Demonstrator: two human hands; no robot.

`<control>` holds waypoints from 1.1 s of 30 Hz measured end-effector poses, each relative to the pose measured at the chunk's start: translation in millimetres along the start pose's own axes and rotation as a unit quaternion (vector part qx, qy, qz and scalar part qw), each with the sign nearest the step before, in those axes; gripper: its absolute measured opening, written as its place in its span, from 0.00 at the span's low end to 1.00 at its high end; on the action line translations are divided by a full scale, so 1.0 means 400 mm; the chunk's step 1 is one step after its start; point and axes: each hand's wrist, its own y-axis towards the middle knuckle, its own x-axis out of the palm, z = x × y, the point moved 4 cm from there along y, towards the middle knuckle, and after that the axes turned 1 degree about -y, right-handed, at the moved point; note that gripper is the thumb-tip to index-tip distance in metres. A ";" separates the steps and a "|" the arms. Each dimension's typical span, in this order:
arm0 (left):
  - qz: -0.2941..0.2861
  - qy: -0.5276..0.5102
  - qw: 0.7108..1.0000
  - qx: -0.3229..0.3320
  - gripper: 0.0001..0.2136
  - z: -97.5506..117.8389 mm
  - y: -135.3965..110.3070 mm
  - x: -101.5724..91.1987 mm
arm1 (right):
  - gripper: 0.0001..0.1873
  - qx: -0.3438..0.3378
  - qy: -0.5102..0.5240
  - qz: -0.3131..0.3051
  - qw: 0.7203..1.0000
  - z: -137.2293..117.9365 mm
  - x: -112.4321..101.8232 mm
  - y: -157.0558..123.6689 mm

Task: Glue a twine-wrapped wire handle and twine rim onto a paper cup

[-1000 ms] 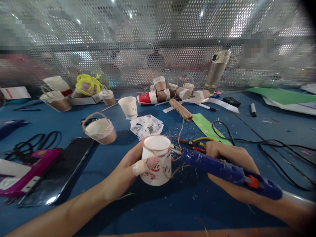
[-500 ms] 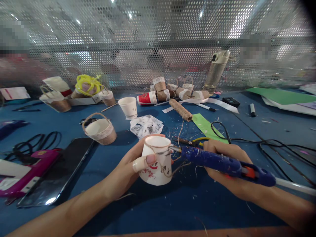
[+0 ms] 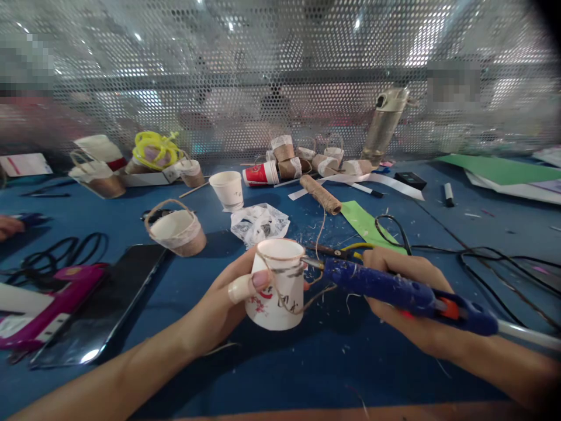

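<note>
My left hand is closed round a white paper cup printed with dark characters and red blossoms, its thumb wearing a pale bandage. Thin brown twine hangs in a loose loop across the cup's front, and some lies along its rim. In my right hand is a blue hot glue gun with a clear glue stick out of its back. The gun's metal nozzle meets the cup's right side just below the rim. Behind the cup lies a crumpled piece of white lace.
A twine-wrapped cup basket, a phone and a magenta glue gun are on the left. Further back are a twine roll, several small baskets and a bottle. Black cords cross the right. Another person's hand shows far left.
My left hand has turned the cup slightly, and its thumb has shifted left and up. The glue gun has moved slightly right. Another person's hand has appeared at the far left.
</note>
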 end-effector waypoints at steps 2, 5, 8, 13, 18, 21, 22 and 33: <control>-0.005 -0.004 1.000 0.001 0.17 0.003 -0.002 0.004 | 0.15 0.007 -0.005 0.014 1.000 0.001 -0.002 0.003; 0.003 -0.006 1.000 0.005 0.17 0.006 -0.002 0.005 | 0.15 0.013 -0.008 0.020 1.000 -0.001 -0.001 0.006; 0.009 0.009 1.000 -0.004 0.17 0.001 0.000 0.001 | 0.15 0.009 0.010 0.011 1.000 -0.005 0.003 0.005; 0.024 0.041 0.999 -0.005 0.19 0.000 0.003 -0.007 | 0.14 0.041 -0.006 0.041 0.998 -0.001 0.000 0.005; 0.059 0.083 0.995 -0.006 0.18 0.000 0.010 -0.007 | 0.06 0.029 0.019 0.081 0.996 -0.001 -0.007 0.005; 0.098 0.111 0.989 0.006 0.18 -0.003 0.013 -0.008 | 0.04 0.042 0.084 0.058 0.994 -0.007 0.008 0.007; 0.108 0.121 0.987 0.012 0.18 -0.004 0.013 -0.007 | 0.06 0.045 0.111 0.046 0.992 -0.011 0.017 0.008; 0.139 0.268 0.951 0.063 0.24 0.001 0.017 0.028 | 0.26 0.134 0.345 -0.118 0.922 -0.043 0.093 0.014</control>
